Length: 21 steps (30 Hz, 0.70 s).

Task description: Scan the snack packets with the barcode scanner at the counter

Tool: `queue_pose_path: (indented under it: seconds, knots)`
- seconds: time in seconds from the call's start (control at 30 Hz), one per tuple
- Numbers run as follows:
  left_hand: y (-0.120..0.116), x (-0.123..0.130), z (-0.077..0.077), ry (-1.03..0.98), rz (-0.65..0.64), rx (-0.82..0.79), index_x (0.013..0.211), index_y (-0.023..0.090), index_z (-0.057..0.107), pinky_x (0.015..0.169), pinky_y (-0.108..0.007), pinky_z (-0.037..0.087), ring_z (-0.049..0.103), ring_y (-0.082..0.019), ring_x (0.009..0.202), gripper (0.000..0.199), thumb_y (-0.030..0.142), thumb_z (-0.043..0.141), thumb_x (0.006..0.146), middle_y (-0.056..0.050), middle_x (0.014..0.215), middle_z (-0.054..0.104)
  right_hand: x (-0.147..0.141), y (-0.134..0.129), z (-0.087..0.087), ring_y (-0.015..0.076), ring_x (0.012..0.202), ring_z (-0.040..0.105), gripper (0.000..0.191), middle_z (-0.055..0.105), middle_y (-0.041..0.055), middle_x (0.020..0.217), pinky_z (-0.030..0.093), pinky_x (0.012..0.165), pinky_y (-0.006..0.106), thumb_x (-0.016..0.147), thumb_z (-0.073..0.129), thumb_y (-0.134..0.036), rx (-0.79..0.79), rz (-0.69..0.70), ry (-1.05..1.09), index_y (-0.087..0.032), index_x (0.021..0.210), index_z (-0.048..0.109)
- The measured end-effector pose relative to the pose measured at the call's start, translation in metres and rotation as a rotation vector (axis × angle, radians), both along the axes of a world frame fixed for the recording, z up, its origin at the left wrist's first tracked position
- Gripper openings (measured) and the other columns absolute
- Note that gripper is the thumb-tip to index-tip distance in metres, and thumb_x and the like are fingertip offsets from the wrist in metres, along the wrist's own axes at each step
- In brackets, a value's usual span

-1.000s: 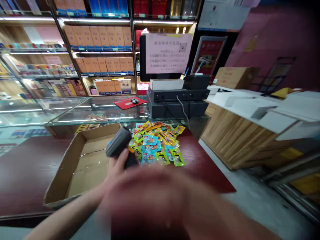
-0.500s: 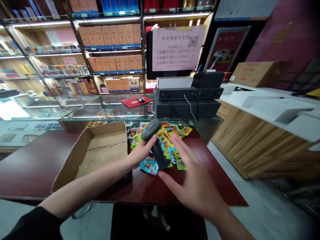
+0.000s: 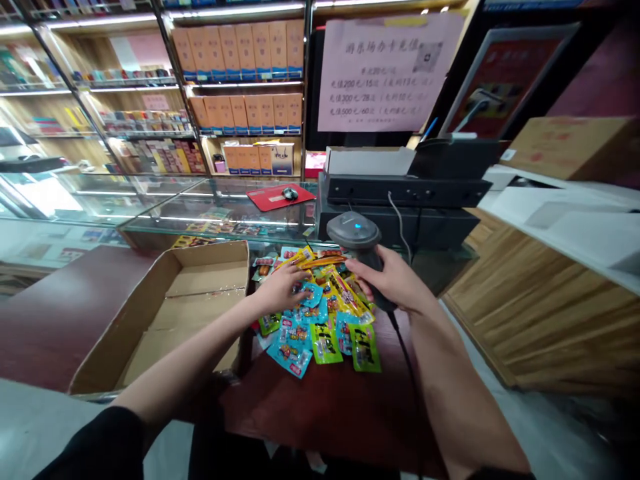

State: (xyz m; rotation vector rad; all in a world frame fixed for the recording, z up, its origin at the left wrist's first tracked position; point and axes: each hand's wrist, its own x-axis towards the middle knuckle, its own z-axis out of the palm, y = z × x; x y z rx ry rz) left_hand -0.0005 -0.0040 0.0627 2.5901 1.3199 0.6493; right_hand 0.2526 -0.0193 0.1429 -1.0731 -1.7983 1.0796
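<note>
My right hand is wrapped round the handle of a dark grey barcode scanner, with a small blue light showing on its top. A black cable hangs from the handle. My left hand reaches onto a pile of small snack packets, its fingers bent and apart at a blue packet. Its fingertips are partly hidden, and I see no firm grip. Around it lie yellow packets, green packets and more blue ones. To the left of the pile stands an open cardboard box.
The dark red table meets a glass counter at the back. On the counter are a red mouse pad with a mouse and a black till machine. A pink sign hangs above. Wooden cabinets stand at the right.
The scanner has passed from my left hand to my right hand and moved right. My left hand has let go of it and now rests among the packets. The view has shifted slightly.
</note>
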Motion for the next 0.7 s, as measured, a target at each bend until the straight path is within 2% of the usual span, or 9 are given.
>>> queue_pose_path:
  seconds: [0.13,0.23,0.33,0.43,0.53,0.6,0.7]
  knots:
    - [-0.003,0.005,-0.008,0.123,-0.012,-0.022,0.124,0.017,0.065,0.097,-0.045,0.047,0.060,-0.031,0.108,0.042,0.034,0.065,0.086,-0.013,0.108,0.068,0.010,-0.001,0.005,0.0179,0.059,0.062,0.023,0.065,0.0026,0.067,0.051,0.058,0.032,0.084,0.065,-0.042,0.158,-0.023,-0.180,-0.021,0.084,0.056]
    - [-0.005,-0.003,-0.004,0.048,0.046,-0.122,0.109,0.016,0.070,0.090,-0.040,0.050,0.063,-0.028,0.100,0.030,0.032,0.067,0.083,-0.013,0.105,0.067,0.012,0.002,0.003,0.0190,0.066,0.062,0.022,0.068,0.0058,0.077,0.052,0.062,0.033,0.084,0.062,-0.041,0.185,-0.018,-0.178,-0.020,0.088,0.058]
    - [0.002,-0.025,0.002,-0.231,0.125,-0.323,0.090,0.016,0.068,0.078,-0.034,0.053,0.066,-0.022,0.083,0.024,0.037,0.072,0.078,-0.007,0.090,0.069,0.007,0.013,0.001,0.0209,0.071,0.063,0.025,0.069,0.0069,0.081,0.053,0.067,0.035,0.080,0.064,-0.040,0.187,0.000,-0.167,-0.019,0.092,0.060]
    - [0.012,-0.048,0.012,-0.732,0.267,-0.511,0.087,0.017,0.061,0.062,-0.027,0.053,0.065,-0.016,0.069,0.038,0.042,0.081,0.067,-0.002,0.080,0.069,-0.007,0.025,-0.003,0.0220,0.070,0.064,0.025,0.070,0.0083,0.082,0.052,0.066,0.036,0.074,0.065,-0.036,0.162,0.005,-0.158,-0.017,0.090,0.061]
    - [0.019,-0.062,0.021,-1.099,0.396,-0.571,0.090,0.017,0.059,0.055,-0.022,0.051,0.066,-0.014,0.065,0.053,0.041,0.090,0.054,-0.001,0.084,0.071,-0.027,0.027,-0.012,0.0189,0.062,0.061,0.023,0.068,0.0056,0.073,0.050,0.059,0.032,0.071,0.062,-0.028,0.071,0.083,-0.104,-0.017,0.091,0.063]
    - [0.020,-0.065,0.023,-1.190,0.426,-0.613,0.092,0.017,0.060,0.054,-0.021,0.052,0.067,-0.013,0.065,0.058,0.037,0.094,0.048,-0.002,0.085,0.072,-0.041,0.023,-0.022,0.0161,0.055,0.058,0.020,0.065,0.0030,0.066,0.047,0.054,0.029,0.072,0.061,-0.027,-0.004,0.160,-0.082,-0.017,0.089,0.065]
    - [0.021,-0.066,0.021,-1.186,0.415,-0.697,0.087,0.015,0.064,0.055,-0.022,0.054,0.068,-0.014,0.064,0.054,0.035,0.095,0.048,-0.004,0.081,0.072,-0.058,0.017,-0.040,0.0133,0.045,0.051,0.015,0.059,0.0010,0.055,0.043,0.048,0.028,0.074,0.066,-0.032,-0.130,0.221,-0.124,-0.018,0.078,0.063]
